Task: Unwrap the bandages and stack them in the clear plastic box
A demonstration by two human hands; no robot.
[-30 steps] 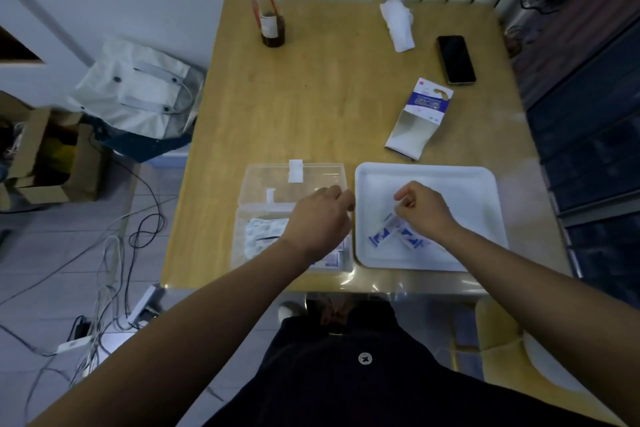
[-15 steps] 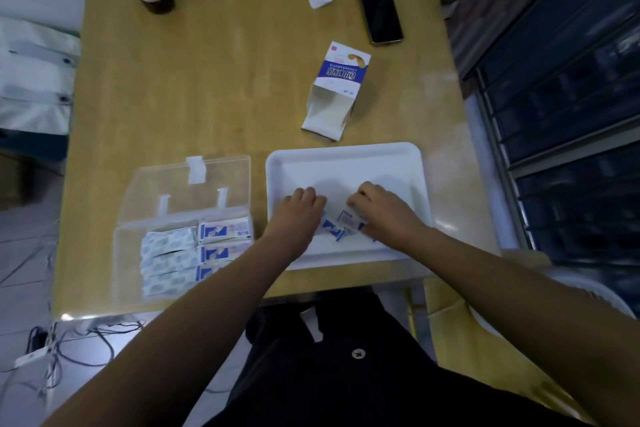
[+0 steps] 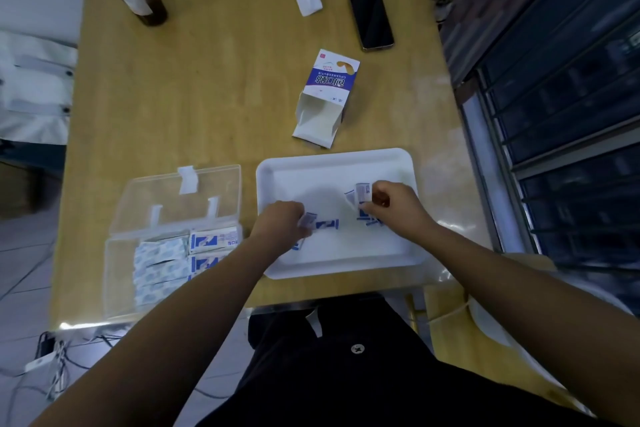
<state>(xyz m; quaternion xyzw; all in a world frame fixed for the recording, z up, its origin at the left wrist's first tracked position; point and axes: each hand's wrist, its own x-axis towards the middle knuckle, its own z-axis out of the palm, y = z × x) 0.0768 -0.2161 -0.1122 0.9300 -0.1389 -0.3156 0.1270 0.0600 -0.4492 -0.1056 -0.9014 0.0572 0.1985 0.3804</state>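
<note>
Looking down at the wooden table (image 3: 214, 87), the big change is where the hands are. A second ago the left hand was over the box while the right stayed in the tray. Half a second ago both were bunched together over the same little pile, and now they've pulled apart again.

The white tray (image 3: 311, 177) sits at the near edge with the clear plastic box (image 3: 117, 274) just beside it on the left, lid (image 3: 207, 184) flipped back. The opened bandage carton (image 3: 323, 100) lies beyond the tray, and a phone (image 3: 370, 19) is further back.

Left hand (image 3: 278, 225) is over the tray's left part, fingers curled and pinching a small blue-and-white piece (image 3: 308, 220). It's blurry, so I can't tell if that's wrapper or a whole packet. Right hand (image 3: 394, 204) is curled too, pinching a packet (image 3: 362, 192) that stands up off the tray.

Another strip (image 3: 327, 224) lies flat on the tray between the hands, and some scraps (image 3: 372, 222) lie by the right hand.

The box already holds a row of bandages (image 3: 159, 253) with printed packets (image 3: 213, 239) touching them on the right. My guess is one just got dropped off and the next one is being opened, so the task is well underway but there are still a few to go.
</note>
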